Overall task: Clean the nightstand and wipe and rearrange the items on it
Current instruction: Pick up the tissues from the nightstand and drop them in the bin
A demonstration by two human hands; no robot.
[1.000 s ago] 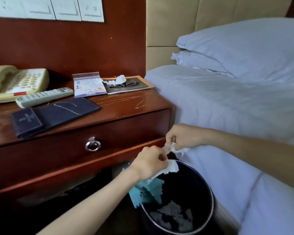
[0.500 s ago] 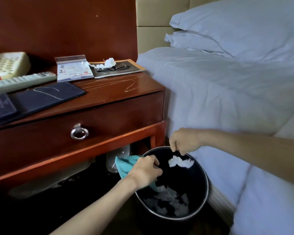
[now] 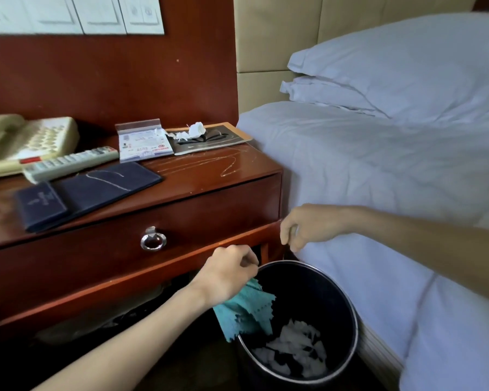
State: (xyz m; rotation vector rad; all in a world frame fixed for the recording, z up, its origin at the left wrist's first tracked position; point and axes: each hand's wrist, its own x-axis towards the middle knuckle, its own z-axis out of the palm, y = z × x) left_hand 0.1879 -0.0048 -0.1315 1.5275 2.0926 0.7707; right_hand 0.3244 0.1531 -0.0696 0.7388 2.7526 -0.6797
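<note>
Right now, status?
Left hand holds cloth at bin. Right hand empty. Tissue scraps on nightstand.

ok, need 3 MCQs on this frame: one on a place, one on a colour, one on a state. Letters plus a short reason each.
1. Where do the white paper scraps on the nightstand lie?
A. on the phone
B. on the booklet at the back right corner
C. in the drawer

2. What colour is the cloth in the left hand?
A. teal
B. red
C. white

3. What state is the right hand in?
A. clutching the remote
B. gripping the bin rim
C. holding nothing visible, above the bin

Key:
1 B: the scraps sit on the booklet beside the bed.
2 A: teal fabric hangs from the closed left grip over the bin edge.
3 C: its fingers are loosely curled with nothing visible in them.
</note>
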